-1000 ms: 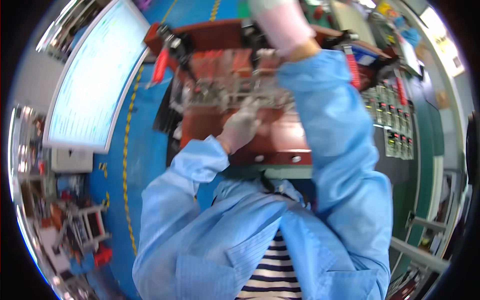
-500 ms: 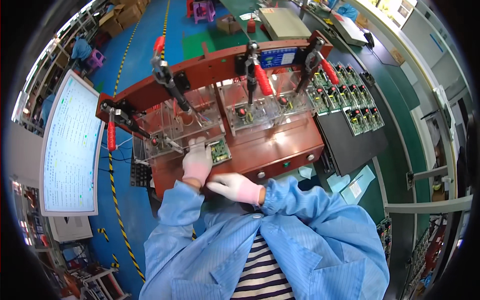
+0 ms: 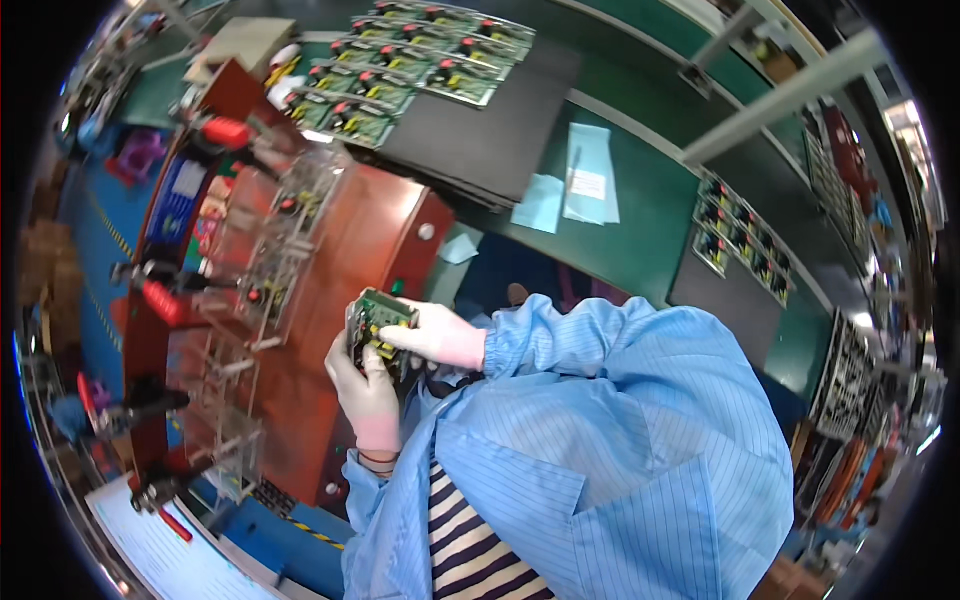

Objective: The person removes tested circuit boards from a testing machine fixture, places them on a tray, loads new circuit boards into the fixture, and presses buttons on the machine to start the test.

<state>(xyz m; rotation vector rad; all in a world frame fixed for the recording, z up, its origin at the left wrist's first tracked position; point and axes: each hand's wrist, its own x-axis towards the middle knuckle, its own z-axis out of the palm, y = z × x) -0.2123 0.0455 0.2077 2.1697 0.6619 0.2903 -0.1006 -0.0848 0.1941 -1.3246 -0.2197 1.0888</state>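
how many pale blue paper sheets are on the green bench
2, side by side beyond the red fixture: a smaller pale blue paper sheet and a larger labelled pale blue sheet on the green bench. More may be hidden.

Small green rectangular circuit board (image 3: 378,318) with yellow and dark components, possibly connectors; tilted, held off the bench, positioned just in front of the red-brown test fixture (image 3: 350,260).

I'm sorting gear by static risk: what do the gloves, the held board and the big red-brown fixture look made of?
Gloves on left hand and right hand: thin pinkish rubber or latex by the look, smooth and tight-fitting. Circuit board: green laminate with small parts on it, typical rigid board. Fixture: red-brown flat panels with a dull sheen, possibly phenolic or painted sheet; its clear frames look like acrylic.
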